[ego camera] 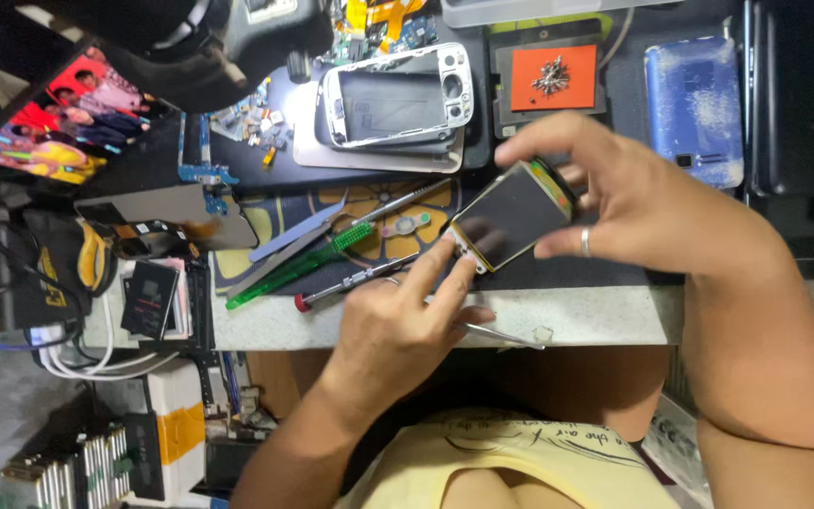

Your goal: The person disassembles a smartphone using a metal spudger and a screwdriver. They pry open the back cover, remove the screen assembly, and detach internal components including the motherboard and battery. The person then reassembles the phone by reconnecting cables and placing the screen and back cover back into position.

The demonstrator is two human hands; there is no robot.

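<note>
The right hand (633, 203) pinches the small display panel (511, 215) by its edges above the worktop (577, 316); the left hand (402, 325) presses fingertips to its lower corner, tweezers (501, 336) beneath the palm. The panel is likely light, thin, stiff and fragile: hold by the edges only, never the glass face

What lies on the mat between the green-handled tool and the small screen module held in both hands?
In the head view, a small oval part lies between the green-handled tool and the screen module.
</note>
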